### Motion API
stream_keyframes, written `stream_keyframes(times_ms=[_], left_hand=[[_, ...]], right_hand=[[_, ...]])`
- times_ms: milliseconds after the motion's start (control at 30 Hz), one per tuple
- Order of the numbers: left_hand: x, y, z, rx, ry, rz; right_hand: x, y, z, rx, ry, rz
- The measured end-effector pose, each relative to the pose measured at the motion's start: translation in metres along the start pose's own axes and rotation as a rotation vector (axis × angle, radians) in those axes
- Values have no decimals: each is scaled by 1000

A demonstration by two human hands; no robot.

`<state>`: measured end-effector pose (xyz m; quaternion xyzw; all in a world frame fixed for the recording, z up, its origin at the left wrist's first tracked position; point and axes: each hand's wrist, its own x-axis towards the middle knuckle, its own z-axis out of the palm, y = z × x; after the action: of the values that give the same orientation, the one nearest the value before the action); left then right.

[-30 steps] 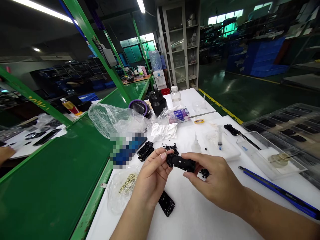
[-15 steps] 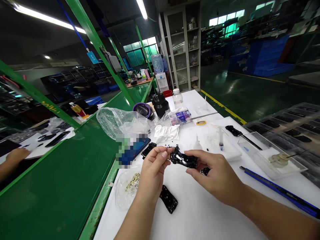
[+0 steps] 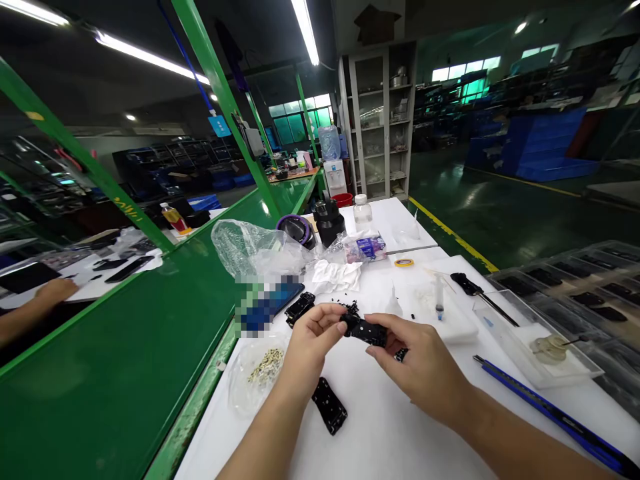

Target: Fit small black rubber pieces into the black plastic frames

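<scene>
Between my two hands is a glossy black plastic housing (image 3: 367,331), held up over the white table (image 3: 380,427). My left hand (image 3: 315,343) pinches its left end with thumb and fingers. My right hand (image 3: 417,353) grips the right end, thumb below and fingers above. Another black housing (image 3: 330,407) lies on the table below my left wrist. Behind my left fingers sits a further black housing (image 3: 300,309). Small black pieces (image 3: 353,307) are scattered just beyond the held part. Under my right hand, a black part (image 3: 401,355) is mostly hidden.
Left, a clear bag of small brass-coloured pieces (image 3: 267,365) lies near a phone (image 3: 273,303). Right are a blue utility knife (image 3: 555,413), a screwdriver (image 3: 483,297), a syringe (image 3: 439,297) and a clear tray (image 3: 540,340). Across the green partition (image 3: 125,353) is another person's hand (image 3: 57,291).
The black housing has turned in my hands and now shows a different, less shiny face. My left fingers have closed more over its end. The camera view has shifted slightly.
</scene>
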<state>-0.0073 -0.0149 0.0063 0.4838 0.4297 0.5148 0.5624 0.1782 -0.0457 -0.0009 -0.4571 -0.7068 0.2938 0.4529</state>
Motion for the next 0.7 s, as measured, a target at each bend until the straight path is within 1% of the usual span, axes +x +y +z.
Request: stream_keyframes(times_ms=[100, 233, 367, 500, 600, 667, 700], left_hand=[[1, -1, 3, 61, -11, -22], [0, 0, 5, 47, -20, -38], [-2, -1, 7, 95, -84, -30], [-4, -5, 11, 184, -117, -44], [-6, -6, 13, 258, -171, -42], [-8, -5, 14, 312, -211, -25], [-8, -4, 15, 324, -226, -19]], right_hand=[[1, 5, 0, -4, -31, -21], [-1, 10, 4, -5, -42, -49], [-2, 11, 4, 9, -51, -16], [0, 8, -1, 85, -14, 36], [1, 7, 0, 143, -48, 75], [1, 7, 2, 128, -44, 53], [1, 7, 1, 93, -8, 15]])
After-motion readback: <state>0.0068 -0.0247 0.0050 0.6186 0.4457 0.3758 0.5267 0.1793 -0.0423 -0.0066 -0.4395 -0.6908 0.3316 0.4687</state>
